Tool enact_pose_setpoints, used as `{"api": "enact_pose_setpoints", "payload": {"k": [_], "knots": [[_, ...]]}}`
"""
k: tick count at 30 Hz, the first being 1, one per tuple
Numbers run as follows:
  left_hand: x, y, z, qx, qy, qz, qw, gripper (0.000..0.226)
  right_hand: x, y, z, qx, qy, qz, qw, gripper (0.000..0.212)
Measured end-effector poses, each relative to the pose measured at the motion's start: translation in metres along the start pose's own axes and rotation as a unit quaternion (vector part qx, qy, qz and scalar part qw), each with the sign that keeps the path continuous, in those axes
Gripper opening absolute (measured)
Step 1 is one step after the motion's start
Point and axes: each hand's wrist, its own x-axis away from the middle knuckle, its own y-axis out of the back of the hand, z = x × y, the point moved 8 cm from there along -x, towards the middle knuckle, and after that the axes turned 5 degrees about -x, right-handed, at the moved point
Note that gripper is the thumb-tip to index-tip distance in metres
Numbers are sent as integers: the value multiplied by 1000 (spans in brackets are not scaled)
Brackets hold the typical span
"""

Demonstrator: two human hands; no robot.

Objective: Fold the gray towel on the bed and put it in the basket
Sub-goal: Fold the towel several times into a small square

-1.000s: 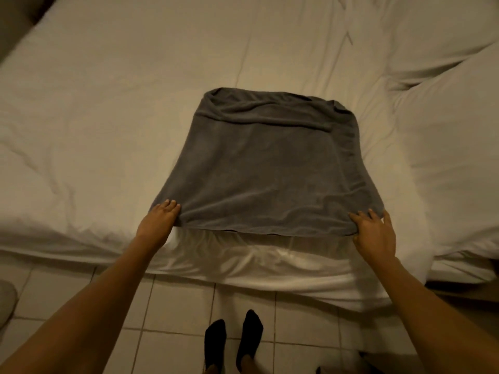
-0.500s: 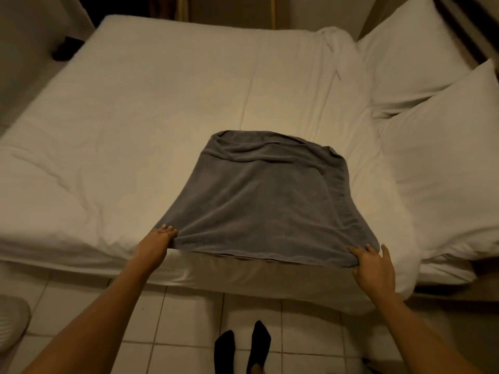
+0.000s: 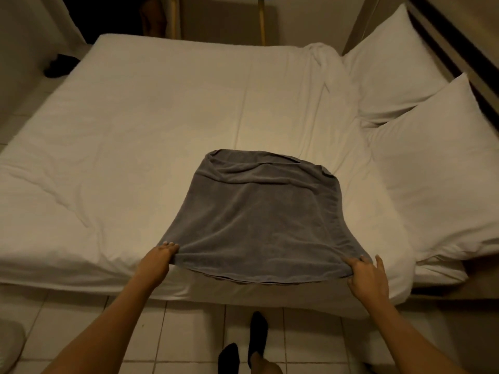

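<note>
The gray towel (image 3: 259, 217) lies doubled over on the white bed (image 3: 151, 136), its far end resting on the sheet and its near edge lifted off the mattress. My left hand (image 3: 159, 259) pinches the near left corner. My right hand (image 3: 368, 276) grips the near right corner, fingers curled over the edge. The near edge sags slightly between both hands, just past the bed's front edge. No basket is in view.
Two white pillows (image 3: 442, 168) lie at the right side of the bed. Tiled floor (image 3: 189, 336) runs below the mattress, with my black-socked feet (image 3: 256, 336) on it. A pale rounded object (image 3: 8, 344) sits at the lower left. A dark item (image 3: 60, 66) lies on the floor at far left.
The near edge of the towel has risen off the mattress in both hands. The view has tilted up and back, showing the whole bed and both pillows.
</note>
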Motion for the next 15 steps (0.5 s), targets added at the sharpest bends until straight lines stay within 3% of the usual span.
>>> {"api": "enact_pose_setpoints", "payload": {"k": [11,15], "knots": [[-146,117,-104,27,-13,2,1000,47,-151,123,78,-39,78,-63,994,40],[-213,200,-144,42,-17,-57,997,35,-215,202,106,-20,95,-121,988,44]]}}
